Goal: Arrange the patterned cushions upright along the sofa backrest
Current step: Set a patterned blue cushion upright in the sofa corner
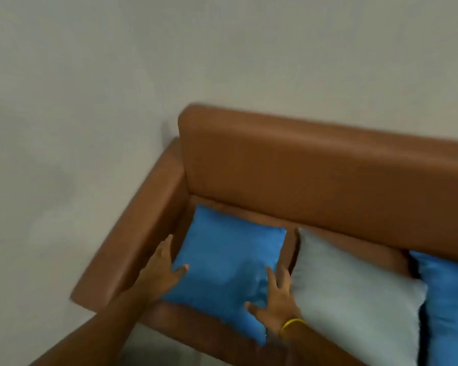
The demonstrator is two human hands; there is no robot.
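- Head view: my left hand (162,270) lies at the left edge of the blue cushion (226,268) in the lower middle of the frame, fingers spread apart, thumb resting on the fabric; it touches the cushion without closing on it.
- My right hand (274,303) presses the same cushion's right side, fingers splayed apart and flat on the fabric, not clamped on anything; a yellow band (291,324) circles that wrist.
- The blue cushion lies tilted on the sofa seat (325,235), its far corner close to the foot of the backrest (315,175) but not standing against it.
- Just to its right, a pale grey cushion (354,294) slopes down toward the lower right; my right hand sits in the narrow gap between the two, its outer edge touching the grey one.
- Further right, at the frame's edge, a second blue cushion (450,305) is cut off by the picture, with a dark gap between it and the grey cushion.
- The brown armrest (140,228) runs diagonally at the left, just beside my left hand, hemming the blue cushion in on that side.
- A plain pale wall (143,62) fills the upper half of the frame behind the sofa.
- The picture is blurred; I cannot tell any pattern on the cushions.
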